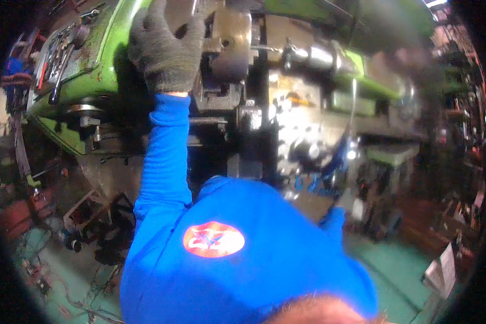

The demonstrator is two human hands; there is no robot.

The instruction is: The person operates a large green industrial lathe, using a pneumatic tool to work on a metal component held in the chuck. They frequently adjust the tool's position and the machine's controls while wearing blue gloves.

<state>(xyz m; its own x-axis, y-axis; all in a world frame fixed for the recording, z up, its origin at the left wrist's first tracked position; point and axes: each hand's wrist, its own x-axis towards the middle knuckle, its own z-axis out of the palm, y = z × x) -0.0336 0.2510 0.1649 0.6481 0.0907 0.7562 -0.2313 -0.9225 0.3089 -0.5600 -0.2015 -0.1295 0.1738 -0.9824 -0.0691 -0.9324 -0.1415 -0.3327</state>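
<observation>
The left hand (164, 46), in a gray glove, rests flat with fingers spread on the round metal chuck (229, 46) at 11 o'clock. The right hand cannot be seen. The big green machine (100, 65) sits around the chuck, and the green floor (383, 264) shows at 4 o'clock.

One gloved hand (164, 46) shows, one lathe (100, 59) under its fingers, one chuck (229, 46) just right of them.
</observation>
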